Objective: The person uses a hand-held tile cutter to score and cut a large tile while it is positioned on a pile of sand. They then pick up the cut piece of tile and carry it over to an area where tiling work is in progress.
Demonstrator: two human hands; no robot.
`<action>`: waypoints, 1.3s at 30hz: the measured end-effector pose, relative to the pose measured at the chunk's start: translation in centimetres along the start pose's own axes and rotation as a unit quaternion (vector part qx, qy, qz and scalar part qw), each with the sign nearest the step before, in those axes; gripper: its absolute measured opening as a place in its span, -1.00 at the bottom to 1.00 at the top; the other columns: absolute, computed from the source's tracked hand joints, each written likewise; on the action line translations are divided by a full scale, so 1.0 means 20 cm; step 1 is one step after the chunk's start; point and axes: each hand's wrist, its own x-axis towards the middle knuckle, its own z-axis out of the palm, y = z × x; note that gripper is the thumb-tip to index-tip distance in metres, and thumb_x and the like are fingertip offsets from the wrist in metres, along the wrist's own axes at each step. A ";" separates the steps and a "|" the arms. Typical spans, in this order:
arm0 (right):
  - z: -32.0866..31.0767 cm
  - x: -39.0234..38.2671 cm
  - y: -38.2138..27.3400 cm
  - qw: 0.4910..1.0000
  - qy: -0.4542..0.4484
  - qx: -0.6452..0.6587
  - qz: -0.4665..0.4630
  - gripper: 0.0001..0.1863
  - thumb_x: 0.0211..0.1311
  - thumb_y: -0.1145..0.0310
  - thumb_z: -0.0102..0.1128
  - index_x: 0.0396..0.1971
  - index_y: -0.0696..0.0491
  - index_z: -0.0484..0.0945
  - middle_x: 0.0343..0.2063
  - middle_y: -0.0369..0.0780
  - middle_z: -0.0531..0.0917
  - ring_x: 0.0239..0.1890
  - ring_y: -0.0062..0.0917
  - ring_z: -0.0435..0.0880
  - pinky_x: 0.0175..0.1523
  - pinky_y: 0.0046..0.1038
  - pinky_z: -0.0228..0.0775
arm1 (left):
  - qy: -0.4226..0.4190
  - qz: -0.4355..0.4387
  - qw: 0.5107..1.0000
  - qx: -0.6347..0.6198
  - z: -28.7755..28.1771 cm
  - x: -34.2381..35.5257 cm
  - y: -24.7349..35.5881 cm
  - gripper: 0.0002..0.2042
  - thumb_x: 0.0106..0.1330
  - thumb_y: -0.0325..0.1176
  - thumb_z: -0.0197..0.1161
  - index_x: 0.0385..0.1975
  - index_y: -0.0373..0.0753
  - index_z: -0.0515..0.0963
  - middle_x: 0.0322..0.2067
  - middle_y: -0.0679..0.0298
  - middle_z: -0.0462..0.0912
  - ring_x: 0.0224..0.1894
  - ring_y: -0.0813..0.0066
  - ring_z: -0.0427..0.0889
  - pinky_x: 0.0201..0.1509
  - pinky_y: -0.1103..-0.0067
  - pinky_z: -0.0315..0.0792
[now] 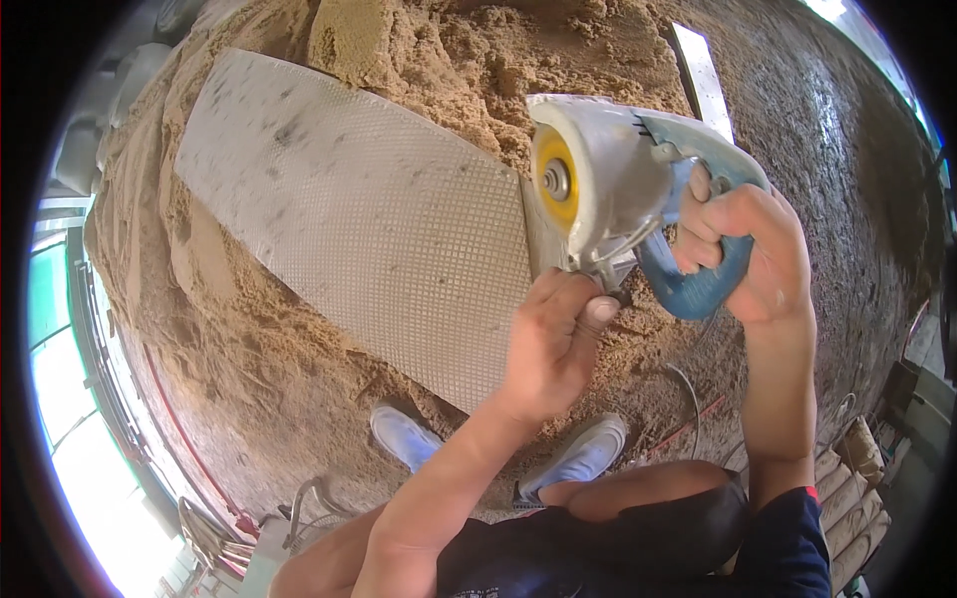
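My right hand (740,234) is closed round the blue handle of a hand-held cutting saw (626,169) with a grey guard and a yellow disc (548,199). My left hand (563,334) is closed on a small metal part at the lower front of the saw, below the disc. A long tile slab (349,229) with a gridded back lies on piled sand to the left of the saw. A pale narrow strip (538,225), partly hidden by the saw, lies along the slab's right end.
Sand (449,60) is heaped behind the slab. Another pale board (698,70) lies at the back right. Cords (688,389) and a red hose (189,448) run over the floor. Stacked sacks (847,498) are at the lower right, beside my feet (583,448).
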 end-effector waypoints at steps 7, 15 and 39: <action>0.00 0.03 0.00 1.000 -0.008 -0.004 0.004 -0.87 0.06 0.51 0.04 -0.35 0.15 0.47 -0.60 -0.34 0.36 -0.56 -0.61 0.32 -0.37 -0.50 0.21 | 0.000 0.008 1.000 0.007 -0.03 0.03 -0.01 -0.86 0.35 -0.38 0.22 -0.37 -0.33 0.51 -0.46 0.08 0.52 -0.38 0.09 0.46 -0.29 0.32 0.38; 0.00 0.00 -0.01 1.000 0.013 0.006 0.013 -0.84 0.08 0.51 0.03 -0.30 0.17 0.48 -0.59 -0.33 0.36 -0.56 -0.59 0.31 -0.35 -0.48 0.22 | -0.010 0.023 1.000 0.002 -0.02 0.02 -0.02 -0.86 0.34 -0.39 0.22 -0.37 -0.34 0.51 -0.46 0.08 0.52 -0.38 0.07 0.46 -0.28 0.32 0.37; 0.03 0.01 0.02 1.000 0.016 0.000 0.008 -0.86 0.08 0.49 0.05 -0.33 0.15 0.48 -0.59 -0.33 0.36 -0.56 -0.60 0.32 -0.35 -0.47 0.21 | 0.004 0.009 1.000 -0.012 -0.05 0.01 -0.03 -0.84 0.35 -0.37 0.22 -0.38 -0.34 0.50 -0.45 0.08 0.52 -0.40 0.09 0.45 -0.29 0.33 0.37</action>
